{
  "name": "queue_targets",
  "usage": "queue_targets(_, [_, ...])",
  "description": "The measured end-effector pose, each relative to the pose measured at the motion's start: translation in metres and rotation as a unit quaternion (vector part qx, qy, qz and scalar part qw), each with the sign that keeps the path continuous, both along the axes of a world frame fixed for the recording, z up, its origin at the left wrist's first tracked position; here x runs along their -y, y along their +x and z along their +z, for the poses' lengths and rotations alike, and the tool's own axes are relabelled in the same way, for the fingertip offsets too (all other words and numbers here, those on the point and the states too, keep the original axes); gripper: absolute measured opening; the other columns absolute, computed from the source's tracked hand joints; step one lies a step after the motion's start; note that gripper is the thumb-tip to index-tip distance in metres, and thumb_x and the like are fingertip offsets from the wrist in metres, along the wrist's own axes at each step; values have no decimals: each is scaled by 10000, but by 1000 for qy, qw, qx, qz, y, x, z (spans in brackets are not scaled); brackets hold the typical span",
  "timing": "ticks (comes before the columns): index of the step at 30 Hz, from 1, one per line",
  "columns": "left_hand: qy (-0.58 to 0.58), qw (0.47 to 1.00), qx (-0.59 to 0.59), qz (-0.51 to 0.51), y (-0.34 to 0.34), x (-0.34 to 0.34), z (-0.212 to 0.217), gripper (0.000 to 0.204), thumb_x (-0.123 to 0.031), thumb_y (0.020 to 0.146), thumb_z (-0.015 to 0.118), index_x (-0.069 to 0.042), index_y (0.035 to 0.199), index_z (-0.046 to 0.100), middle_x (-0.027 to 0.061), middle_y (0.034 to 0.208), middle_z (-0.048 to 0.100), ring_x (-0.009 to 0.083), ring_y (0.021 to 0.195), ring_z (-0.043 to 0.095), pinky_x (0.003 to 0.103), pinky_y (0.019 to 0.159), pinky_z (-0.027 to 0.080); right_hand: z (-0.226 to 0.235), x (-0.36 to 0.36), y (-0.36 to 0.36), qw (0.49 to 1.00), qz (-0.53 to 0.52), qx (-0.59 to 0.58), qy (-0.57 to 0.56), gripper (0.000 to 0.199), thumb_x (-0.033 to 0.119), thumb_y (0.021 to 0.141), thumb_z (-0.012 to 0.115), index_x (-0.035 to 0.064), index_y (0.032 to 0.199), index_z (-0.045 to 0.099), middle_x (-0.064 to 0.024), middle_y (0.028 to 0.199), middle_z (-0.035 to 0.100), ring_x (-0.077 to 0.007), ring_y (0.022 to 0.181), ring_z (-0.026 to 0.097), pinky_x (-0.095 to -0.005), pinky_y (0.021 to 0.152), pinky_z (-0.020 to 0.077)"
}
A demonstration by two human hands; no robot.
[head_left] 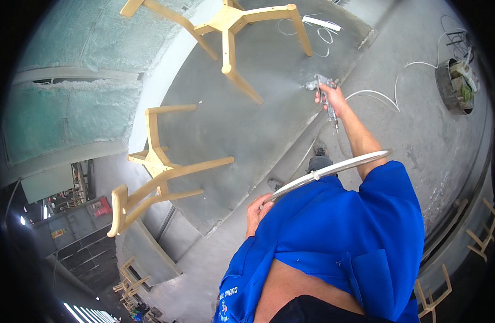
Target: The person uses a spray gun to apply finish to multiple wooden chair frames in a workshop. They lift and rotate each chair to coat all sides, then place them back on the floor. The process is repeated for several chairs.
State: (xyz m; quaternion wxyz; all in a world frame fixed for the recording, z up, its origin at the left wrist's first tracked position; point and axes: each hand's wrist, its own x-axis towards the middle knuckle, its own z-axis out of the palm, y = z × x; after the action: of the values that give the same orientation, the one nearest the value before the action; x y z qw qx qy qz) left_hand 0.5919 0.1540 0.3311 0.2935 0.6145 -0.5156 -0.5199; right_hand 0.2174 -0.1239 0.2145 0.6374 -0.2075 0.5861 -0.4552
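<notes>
In my right hand [333, 99], the fingers are wrapped round the grip of a metal spray gun [326, 86]. A pale mist leaves its nozzle toward the left, near a leg of the far wooden chair frame [224, 20]. Another light wooden chair frame [157, 160], with a curved top rail, lies at the left, apart from both hands. Close to my body, my left hand [255, 214] is closed round a pale hose [333, 168] that arcs across my front to the right forearm. Part of the left hand's grip is hidden by the hose and sleeve.
A grey panel [215, 129] lies under the chair frames. Green-tinted, coated sheeting [75, 118] stands at the left. A thin white hose [395, 102] trails over the floor to a round bin [451, 89] at the far right. More chair frames [433, 293] stand at the lower right.
</notes>
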Motion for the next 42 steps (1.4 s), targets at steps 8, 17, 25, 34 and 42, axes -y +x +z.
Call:
queue_targets(8, [13, 992, -63, 109, 128, -60, -56, 281, -151, 954, 741, 1, 1190, 733, 125, 1017, 748, 192, 934, 685, 321, 847, 531, -68, -70, 148, 966, 40, -254, -39, 524, 283, 985, 656, 153, 1474, 519, -120, 962, 738, -273, 849, 732, -422, 703, 581])
queue_targets(17, [-72, 988, -101, 87, 231, -89, -95, 284, -195, 949, 761, -22, 1173, 749, 80, 977, 758, 152, 896, 687, 302, 819, 540, 7, -135, 391, 694, 396, -585, -137, 442, 118, 902, 610, 153, 1328, 495, -227, 1047, 702, -429, 1014, 707, -536, 869, 573])
queue_targets(25, [-115, 958, -222, 141, 268, -98, -115, 284, -172, 953, 754, -20, 1192, 741, 43, 937, 747, 110, 864, 665, 280, 791, 536, 113, -89, 429, 604, 353, -696, -162, 459, 81, 901, 589, 163, 1343, 494, -219, 1032, 676, -400, 972, 714, -508, 812, 589])
queue_targets(34, [-135, 974, -166, 76, 266, -72, -103, 269, -111, 909, 753, -75, 1175, 761, 51, 913, 738, 142, 827, 660, 298, 766, 524, 261, -119, 393, 556, 208, -754, -281, 761, 64, 856, 633, 268, 1557, 416, -186, 1097, 620, -408, 951, 694, -503, 810, 582])
queue_targets(42, [-101, 983, -98, 119, 249, -46, -92, 274, -115, 887, 725, -47, 1150, 763, 109, 917, 748, 167, 841, 682, 314, 778, 538, 236, -10, 378, 527, 292, -740, -298, 676, 99, 895, 589, 252, 1532, 423, -207, 1059, 634, -403, 946, 692, -511, 803, 591])
